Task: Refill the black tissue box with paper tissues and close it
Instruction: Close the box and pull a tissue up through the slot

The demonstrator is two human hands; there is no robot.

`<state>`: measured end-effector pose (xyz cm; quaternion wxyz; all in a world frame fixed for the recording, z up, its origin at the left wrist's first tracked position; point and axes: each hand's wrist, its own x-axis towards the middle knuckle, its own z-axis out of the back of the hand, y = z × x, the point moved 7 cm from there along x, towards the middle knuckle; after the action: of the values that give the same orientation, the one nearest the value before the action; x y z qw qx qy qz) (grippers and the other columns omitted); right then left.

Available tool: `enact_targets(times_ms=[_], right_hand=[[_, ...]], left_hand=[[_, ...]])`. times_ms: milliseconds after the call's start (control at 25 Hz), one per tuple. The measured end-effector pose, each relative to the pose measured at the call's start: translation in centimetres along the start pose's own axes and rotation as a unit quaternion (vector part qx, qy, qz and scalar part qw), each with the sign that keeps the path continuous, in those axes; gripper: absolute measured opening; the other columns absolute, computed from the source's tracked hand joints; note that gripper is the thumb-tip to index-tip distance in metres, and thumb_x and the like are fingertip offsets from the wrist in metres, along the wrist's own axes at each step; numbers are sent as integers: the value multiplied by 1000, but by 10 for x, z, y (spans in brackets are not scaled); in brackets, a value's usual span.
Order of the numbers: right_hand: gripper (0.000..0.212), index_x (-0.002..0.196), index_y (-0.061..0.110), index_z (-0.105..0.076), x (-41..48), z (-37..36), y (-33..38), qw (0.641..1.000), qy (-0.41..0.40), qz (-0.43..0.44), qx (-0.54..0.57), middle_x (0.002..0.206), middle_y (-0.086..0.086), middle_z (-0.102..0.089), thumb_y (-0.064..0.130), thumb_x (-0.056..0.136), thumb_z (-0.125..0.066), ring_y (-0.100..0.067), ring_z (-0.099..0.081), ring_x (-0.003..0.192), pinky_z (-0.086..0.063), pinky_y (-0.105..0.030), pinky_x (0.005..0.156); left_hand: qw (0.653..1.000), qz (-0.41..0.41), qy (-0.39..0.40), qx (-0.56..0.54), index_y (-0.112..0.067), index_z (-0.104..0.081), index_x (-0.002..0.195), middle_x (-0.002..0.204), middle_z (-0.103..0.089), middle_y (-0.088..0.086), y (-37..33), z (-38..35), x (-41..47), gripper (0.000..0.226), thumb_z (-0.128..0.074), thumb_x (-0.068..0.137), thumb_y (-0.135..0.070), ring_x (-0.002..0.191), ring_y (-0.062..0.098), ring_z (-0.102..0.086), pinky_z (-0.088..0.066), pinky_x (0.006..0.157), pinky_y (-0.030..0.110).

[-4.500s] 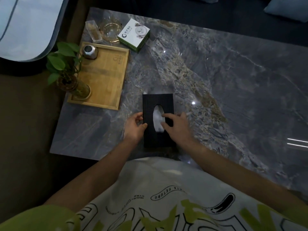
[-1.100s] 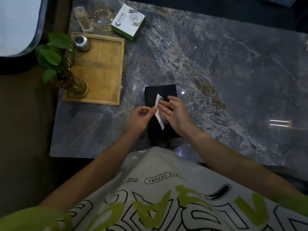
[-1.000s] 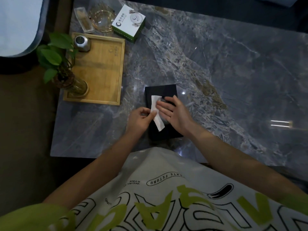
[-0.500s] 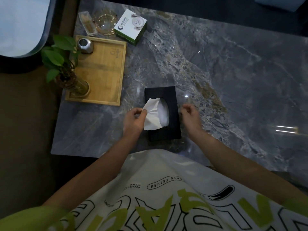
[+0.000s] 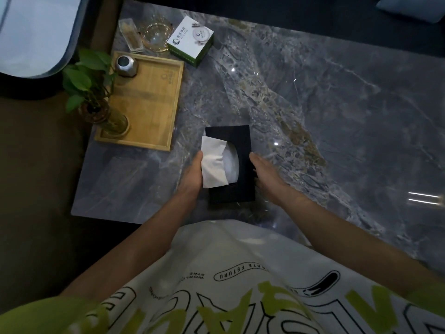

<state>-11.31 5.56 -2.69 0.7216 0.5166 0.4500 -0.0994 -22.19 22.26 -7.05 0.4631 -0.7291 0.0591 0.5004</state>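
The black tissue box (image 5: pixel 244 141) lies flat on the grey marble table (image 5: pixel 337 116), close to the near edge, with its lid on. A white tissue (image 5: pixel 214 162) sticks out of the oval opening and drapes to the left. My left hand (image 5: pixel 191 174) presses against the box's left side, partly under the draped tissue. On the opposite side my right hand (image 5: pixel 265 174) rests against the box, thumb at the top edge. The box is held between both hands.
A wooden tray (image 5: pixel 149 104) at the left holds a plant in a glass vase (image 5: pixel 113 121) and a small metal cup (image 5: pixel 125 65). Behind it stand a glass ashtray (image 5: pixel 156 36), a clear holder (image 5: pixel 131 34) and a green-and-white carton (image 5: pixel 191 42).
Both hands drew a tissue up through the opening and spread it leftward. My left hand let go of the tissue, and both hands settled against the box's sides.
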Motion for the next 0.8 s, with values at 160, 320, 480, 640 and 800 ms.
enact_targets(times_ms=[160,320,480,640,800], right_hand=[[21,93,39,-66,-1,-1,1,1000,9,11,-1,115,9,-65,50,93,-48,-17,-60,110,-45,-44,105],[27,101,33,-71,-5,-20,2,997,74,15,9,111,6,-70,50,93,-50,-20,-63,109,-49,-44,99],[28,107,25,-68,-23,-55,15,993,117,18,0,105,4,-70,42,96,-49,-16,-64,99,-52,-33,83],[24,107,26,-67,-41,-107,28,989,147,21,-13,109,5,-69,37,99,-47,-14,-64,102,-52,-33,86],[18,103,21,-65,-46,-172,24,988,155,-20,-4,109,1,-67,33,97,-52,-15,-64,100,-54,-34,84]], left_hand=[[998,-6,-64,8,-35,-60,126,129,-63,-5,15,19,6,94,-53,51,-92,117,17,-60,-43,107,45],[995,-19,-85,44,-29,-52,134,139,-55,-1,-10,26,-55,100,-40,59,-95,129,22,-51,-39,111,46],[989,-10,-148,-8,-35,-65,109,121,-66,-1,-24,55,-97,71,-35,66,-83,112,19,-61,-45,103,44],[983,-10,-178,-52,-35,-69,99,116,-68,1,-32,103,-113,58,-28,86,-74,105,19,-64,-49,96,40],[975,7,-204,-88,-32,-71,111,123,-66,4,-26,171,-103,84,-33,66,-92,113,24,-61,-45,102,44]])
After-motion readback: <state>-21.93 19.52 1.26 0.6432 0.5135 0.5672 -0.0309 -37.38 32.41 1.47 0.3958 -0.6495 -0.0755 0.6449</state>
